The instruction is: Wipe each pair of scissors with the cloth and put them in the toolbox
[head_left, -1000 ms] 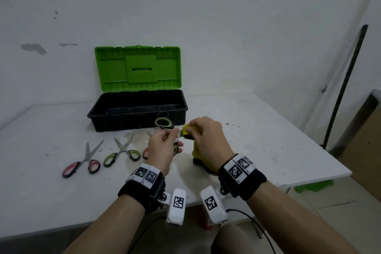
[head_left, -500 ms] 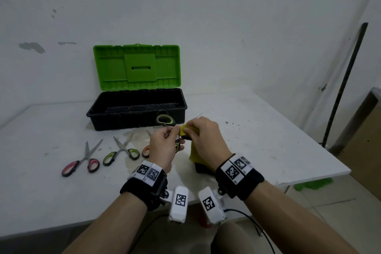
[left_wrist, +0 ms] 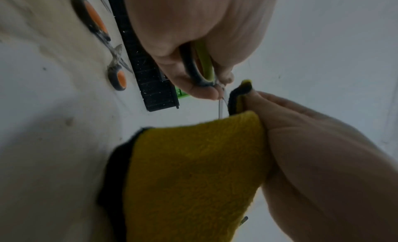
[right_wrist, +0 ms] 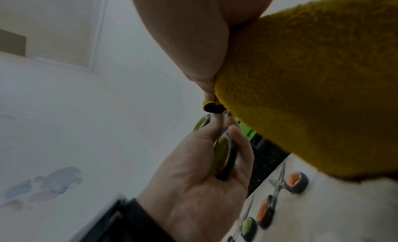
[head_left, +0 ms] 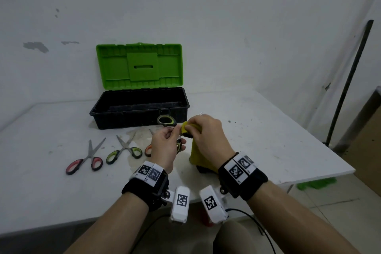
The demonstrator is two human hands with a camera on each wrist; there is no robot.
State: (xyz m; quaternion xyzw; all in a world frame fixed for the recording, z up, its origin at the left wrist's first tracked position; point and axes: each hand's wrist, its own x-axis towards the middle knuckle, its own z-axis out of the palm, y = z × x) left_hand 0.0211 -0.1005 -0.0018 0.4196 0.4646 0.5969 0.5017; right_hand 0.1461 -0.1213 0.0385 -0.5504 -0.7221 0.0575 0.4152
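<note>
Gripping a pair of green-handled scissors (head_left: 168,122) by the handles, the left hand (head_left: 165,146) held them in the air just in front of the toolbox (head_left: 139,107), its fingers (right_wrist: 239,143) curled round one handle loop while the other loop stuck up above the knuckles. The right hand (head_left: 208,136) was just beside it, fingers (left_wrist: 277,100) pinched together on a yellow cloth (left_wrist: 193,169) with a dark edge, folded over the blades. From the left wrist view a short length of bare blade showed between the handles and the cloth; the rest of it was hidden inside the fold. The loose part of the cloth hung down from the right hand toward the counter (head_left: 278,140), in front of the toolbox and to its right.

The toolbox stood open near the back of the counter, black tray below, green lid (head_left: 140,66) raised upright against the wall. Whether anything lay inside the tray could not be told. In front of the toolbox, toward its left end, lay a pair of red-handled scissors (head_left: 87,158) with blades slightly apart, and just right of them another green-handled pair (head_left: 124,149), also spread. An orange-handled pair (right_wrist: 280,191) lay in front of the toolbox's middle, mostly hidden behind the left hand in the head view.
</note>
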